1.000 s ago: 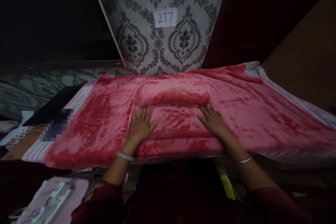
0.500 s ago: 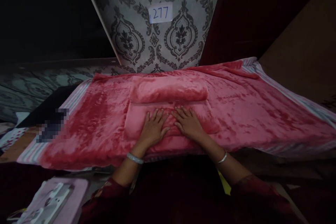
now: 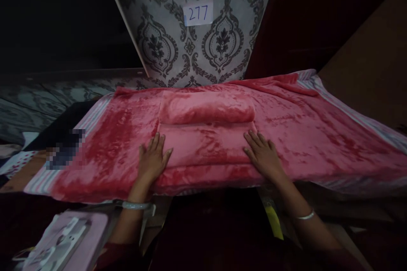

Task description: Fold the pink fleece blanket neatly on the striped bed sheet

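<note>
In the head view, a folded pink plush blanket [image 3: 208, 108] lies in the middle, its far part rolled into a thick ridge and its near part flat. Beneath it spreads a larger red-pink plush cover [image 3: 314, 135] with striped edges. My left hand [image 3: 152, 159] rests flat at the left side of the folded part, fingers apart. Opposite it, my right hand [image 3: 262, 154] lies spread on the right side. Both palms face down, and neither hand grips anything.
A dark screen [image 3: 63, 21] hangs at the upper left. A paper marked 277 [image 3: 199, 13] is on the patterned wall [image 3: 190, 55]. At the lower left, a power strip [image 3: 65, 243] sits on a pink surface [image 3: 97, 224]. A blurred patch covers something at the left edge.
My hands have moved apart from the middle of the folded blanket to its left and right sides. The flat part between them now shows. The view has shifted slightly.
</note>
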Demonstrator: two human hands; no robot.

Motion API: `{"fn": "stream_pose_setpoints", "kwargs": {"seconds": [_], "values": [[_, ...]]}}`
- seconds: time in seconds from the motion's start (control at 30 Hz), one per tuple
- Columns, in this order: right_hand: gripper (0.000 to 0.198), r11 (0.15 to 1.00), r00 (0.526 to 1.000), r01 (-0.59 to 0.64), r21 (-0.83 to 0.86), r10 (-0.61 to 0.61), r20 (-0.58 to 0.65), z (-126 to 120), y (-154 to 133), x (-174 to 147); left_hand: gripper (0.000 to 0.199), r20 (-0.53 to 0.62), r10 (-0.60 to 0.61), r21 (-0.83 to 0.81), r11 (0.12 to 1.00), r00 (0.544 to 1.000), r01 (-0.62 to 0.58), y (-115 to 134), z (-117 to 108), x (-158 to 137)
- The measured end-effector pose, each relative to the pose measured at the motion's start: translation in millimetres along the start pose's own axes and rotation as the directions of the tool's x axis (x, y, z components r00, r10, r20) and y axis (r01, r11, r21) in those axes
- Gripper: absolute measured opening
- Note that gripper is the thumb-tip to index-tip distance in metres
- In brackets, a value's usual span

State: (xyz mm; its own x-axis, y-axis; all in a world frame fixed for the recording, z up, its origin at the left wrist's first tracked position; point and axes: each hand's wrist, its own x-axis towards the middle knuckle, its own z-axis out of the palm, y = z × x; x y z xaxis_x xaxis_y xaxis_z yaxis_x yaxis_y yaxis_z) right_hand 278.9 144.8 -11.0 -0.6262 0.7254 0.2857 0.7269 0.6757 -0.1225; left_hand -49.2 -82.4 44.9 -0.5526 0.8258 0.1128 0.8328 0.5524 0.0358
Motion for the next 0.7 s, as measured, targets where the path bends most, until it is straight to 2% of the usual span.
{"fn": "stream_pose_setpoints", "kwargs": {"seconds": [0.07,0.1,0.17,0.23,0.3,0.33,0.4,0.53,0.63,0.7], "values": [[0.055,1.0,1.0,-0.002,0.025,0.003,-0.014,-7,-6,4,0.061,-0.067,-0.041,0.004,0.999,0.997,0.041,7,-4,-2],[0.055,0.998,0.999,0.034,0.052,-0.033,-0.021,-10,-14,9,0.059,-0.104,-0.014,-0.006,1.0,0.994,0.013,16,-5,-2],[0.054,0.972,0.981,0.192,0.132,-0.191,-0.017,-15,-40,21,0.053,-0.133,0.148,-0.055,0.986,0.98,-0.156,40,-4,-3],[0.056,0.899,0.919,0.379,0.221,-0.393,0.021,-15,-71,36,0.051,-0.108,0.354,-0.118,0.923,0.929,-0.366,68,3,-6],[0.057,0.829,0.85,0.486,0.277,-0.522,0.072,-11,-95,50,0.058,-0.096,0.449,-0.13,0.879,0.888,-0.458,91,12,-9],[0.057,0.815,0.831,0.504,0.287,-0.548,0.097,-8,-103,57,0.063,-0.093,0.456,-0.119,0.877,0.885,-0.465,98,17,-10],[0.056,0.829,0.831,0.489,0.27,-0.537,0.145,-3,-107,68,0.069,-0.087,0.448,-0.092,0.886,0.89,-0.455,104,25,-14],[0.058,0.896,0.882,0.396,0.202,-0.432,0.186,1,-87,80,0.067,-0.11,0.457,-0.07,0.883,0.883,-0.465,100,32,-19],[0.057,0.94,0.935,0.293,0.176,-0.32,0.15,3,-65,77,0.067,-0.133,0.448,-0.103,0.881,0.884,-0.462,95,32,-19],[0.054,0.946,0.956,0.255,0.201,-0.278,0.093,6,-51,73,0.058,-0.137,0.471,-0.178,0.854,0.871,-0.49,87,28,-15]]}}
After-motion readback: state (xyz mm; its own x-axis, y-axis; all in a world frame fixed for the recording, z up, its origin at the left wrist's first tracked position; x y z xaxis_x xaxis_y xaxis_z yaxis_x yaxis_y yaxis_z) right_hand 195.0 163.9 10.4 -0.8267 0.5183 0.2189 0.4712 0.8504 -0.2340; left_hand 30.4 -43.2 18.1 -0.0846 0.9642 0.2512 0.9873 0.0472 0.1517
